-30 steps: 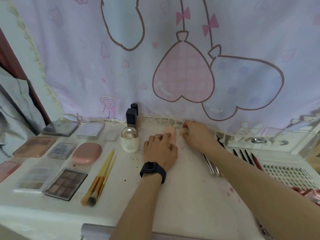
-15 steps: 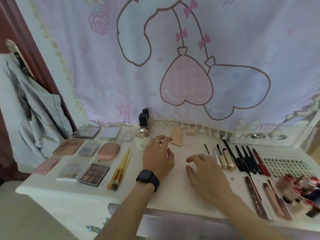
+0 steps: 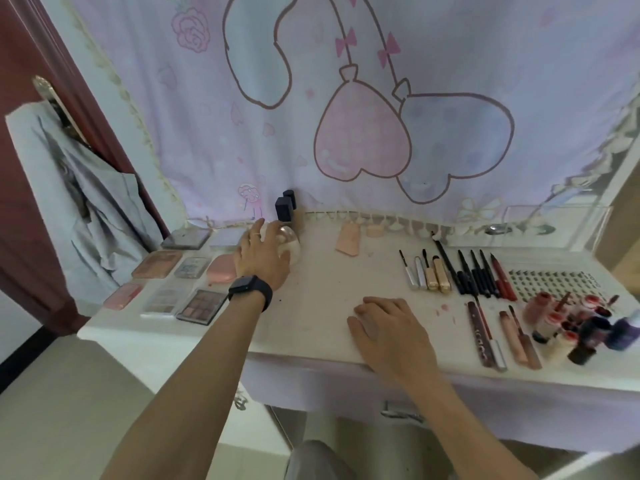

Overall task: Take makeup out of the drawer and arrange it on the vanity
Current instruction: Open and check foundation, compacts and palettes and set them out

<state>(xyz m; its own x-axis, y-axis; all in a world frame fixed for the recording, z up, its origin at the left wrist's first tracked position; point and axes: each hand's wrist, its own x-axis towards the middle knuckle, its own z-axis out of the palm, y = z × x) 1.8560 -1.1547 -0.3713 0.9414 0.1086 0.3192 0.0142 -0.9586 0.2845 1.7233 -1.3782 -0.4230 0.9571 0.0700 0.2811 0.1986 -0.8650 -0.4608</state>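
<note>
Head view: the left hand (image 3: 263, 259) has moved from the middle of the vanity (image 3: 322, 306) toward its back left edge and now grasps the round bottle (image 3: 293, 245). The right hand (image 3: 388, 329) lies flat and relaxed near the front edge.

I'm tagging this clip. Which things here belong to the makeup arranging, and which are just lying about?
Job: left hand, round bottle, eyeshadow palettes, pencil row, lip glosses, vanity.
Lying about: patterned curtain, grey garment, wristwatch.
</note>
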